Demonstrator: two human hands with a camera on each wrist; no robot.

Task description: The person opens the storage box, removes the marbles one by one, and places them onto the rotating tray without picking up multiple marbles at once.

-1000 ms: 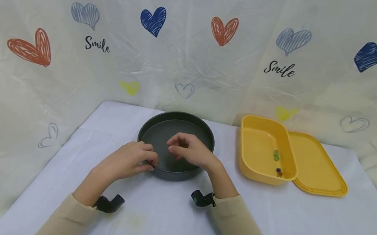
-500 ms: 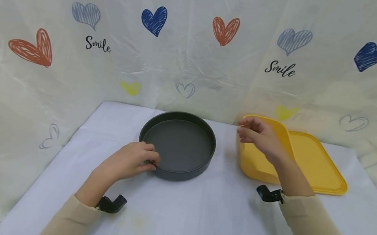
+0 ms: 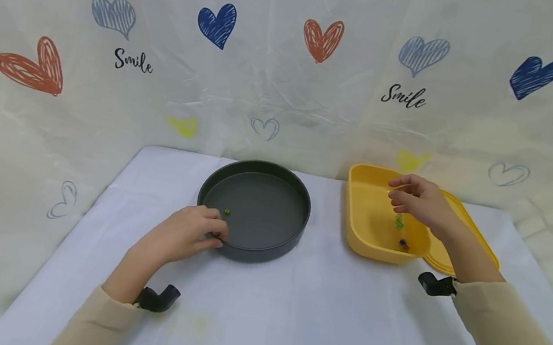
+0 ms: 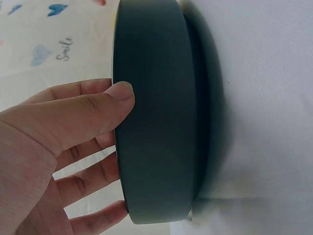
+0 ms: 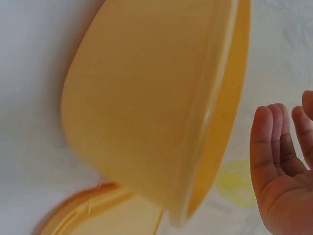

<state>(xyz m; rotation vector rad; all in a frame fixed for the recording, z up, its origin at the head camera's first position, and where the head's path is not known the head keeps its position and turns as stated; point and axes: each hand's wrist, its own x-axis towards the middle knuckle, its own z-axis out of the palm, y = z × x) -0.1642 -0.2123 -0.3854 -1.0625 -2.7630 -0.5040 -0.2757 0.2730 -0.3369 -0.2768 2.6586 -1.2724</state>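
A round dark grey pan [image 3: 261, 205] sits on the white cloth. My left hand [image 3: 190, 232] grips its near-left rim; in the left wrist view the thumb [image 4: 115, 100] lies on the outer wall with the fingers behind the rim. A tiny green bead-like piece [image 3: 227, 211] shows in the pan beside that hand. Over the yellow container [image 3: 366, 207] hovers my right hand [image 3: 422, 202], its fingers loosely bent and nothing seen between them. Inside the container lie small green pieces [image 3: 399, 221] and a dark blue and orange cluster [image 3: 404, 244].
A flat yellow lid [image 3: 464, 217] lies to the right, partly under the container. Behind the table hangs a pale sheet [image 3: 276, 91] printed with hearts. White cloth [image 3: 278, 318] covers the table in front of the pan.
My right hand has moved from above the pan rightward to above the yellow container. A green piece now shows in the pan. The left hand keeps its grip on the rim.
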